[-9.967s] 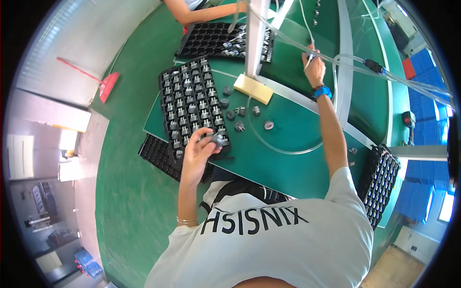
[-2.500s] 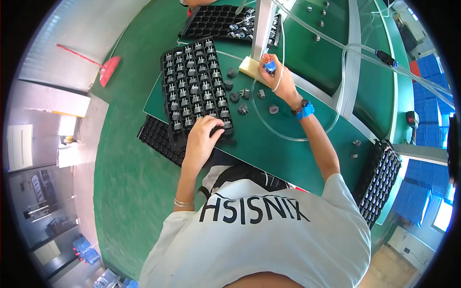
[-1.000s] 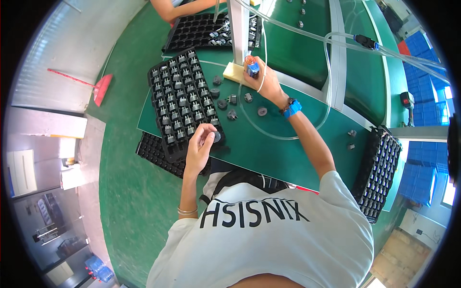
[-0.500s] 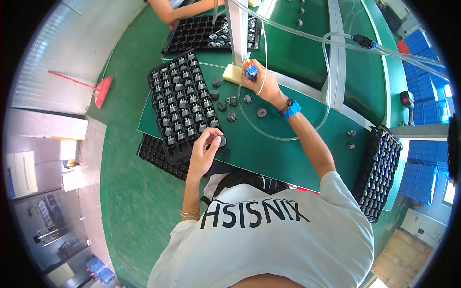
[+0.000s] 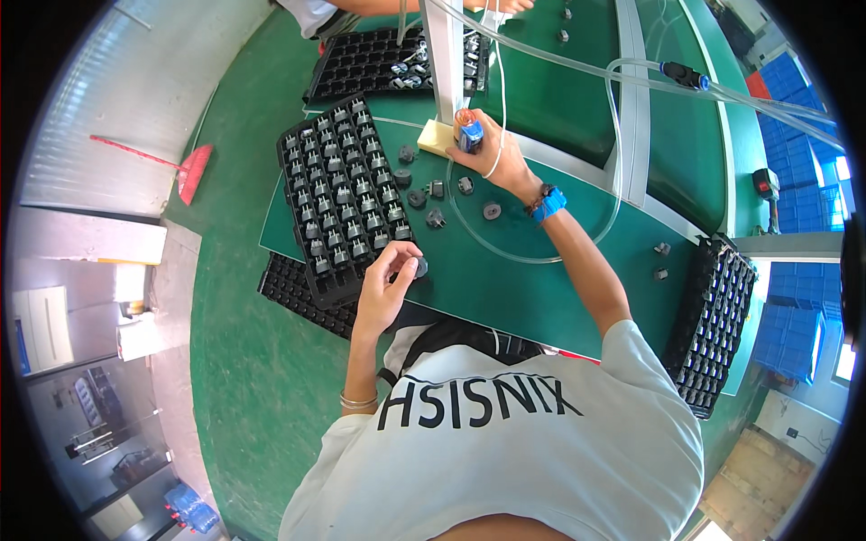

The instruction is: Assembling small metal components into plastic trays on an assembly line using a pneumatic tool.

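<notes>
My left hand (image 5: 390,279) is by the near right corner of a black tray (image 5: 296,194), fingers closed around a small round dark grey plug part (image 5: 421,267). The tray's pockets hold rows of grey plug parts with metal prongs. My right hand (image 5: 502,159) grips a small blue hand tool (image 5: 470,137) with an orange-brown top, beside a pale yellow block (image 5: 437,138) at the metal post. A thin white tube hangs over this hand. Between my hands, several loose grey plug parts (image 5: 436,218) lie on the green mat (image 5: 532,293).
Another person's arm (image 5: 379,7) reaches over a black tray (image 5: 361,68) at the far side. An upright metal post (image 5: 446,63) stands beyond my right hand. Clear hoses (image 5: 618,135) loop across the table. Another filled tray (image 5: 713,316) is at the right edge.
The tool in my right hand has tipped slightly, and its orange-brown top shows more. My left hand stays nearly still. The other person's arm has shifted right.
</notes>
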Tool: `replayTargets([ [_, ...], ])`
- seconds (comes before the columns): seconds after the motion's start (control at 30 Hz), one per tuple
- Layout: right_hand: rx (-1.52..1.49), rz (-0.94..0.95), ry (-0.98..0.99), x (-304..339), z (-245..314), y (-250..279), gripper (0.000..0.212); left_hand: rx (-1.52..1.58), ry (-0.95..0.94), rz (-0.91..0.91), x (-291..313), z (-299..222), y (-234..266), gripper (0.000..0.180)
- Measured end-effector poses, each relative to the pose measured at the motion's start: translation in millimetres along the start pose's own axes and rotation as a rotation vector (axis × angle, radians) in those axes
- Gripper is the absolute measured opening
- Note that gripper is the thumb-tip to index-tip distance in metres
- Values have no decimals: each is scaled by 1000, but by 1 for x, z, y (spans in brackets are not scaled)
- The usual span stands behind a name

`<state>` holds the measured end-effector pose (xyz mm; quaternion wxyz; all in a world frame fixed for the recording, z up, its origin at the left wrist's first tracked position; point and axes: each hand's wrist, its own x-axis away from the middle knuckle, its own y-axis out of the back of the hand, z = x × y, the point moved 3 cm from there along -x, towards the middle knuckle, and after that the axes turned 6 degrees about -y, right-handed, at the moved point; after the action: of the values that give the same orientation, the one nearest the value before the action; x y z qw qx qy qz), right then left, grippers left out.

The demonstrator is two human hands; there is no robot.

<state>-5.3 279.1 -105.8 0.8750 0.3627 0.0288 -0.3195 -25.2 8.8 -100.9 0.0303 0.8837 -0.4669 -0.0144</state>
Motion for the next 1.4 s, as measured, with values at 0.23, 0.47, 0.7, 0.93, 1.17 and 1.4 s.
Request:
replayTargets([
  [0.23, -39, -20, 25, 0, 1, 2, 48, -1, -8, -37, 0, -5, -2, 12],
  [0.47, 41, -68, -4, 3, 2, 1, 44, -9, -13, -29, 1, -4, -3, 13],
  [0.7, 28, -55, 0, 0, -2, -3, 39, 2, -3, -24, 1, -1, -2, 13],
  [0.93, 1, -61, -16, 0, 4, -1, 35, 15, 11, -16, 1, -1, -4, 13],
  [1.17, 5, -51, -24, 0, 1, -2, 37, 9, 22, -17, 2, 1, -4, 13],
  [1.4, 29, -43, -46, 1, 4, -1, 40, 22, 18, -16, 1, 1, -5, 13],
])
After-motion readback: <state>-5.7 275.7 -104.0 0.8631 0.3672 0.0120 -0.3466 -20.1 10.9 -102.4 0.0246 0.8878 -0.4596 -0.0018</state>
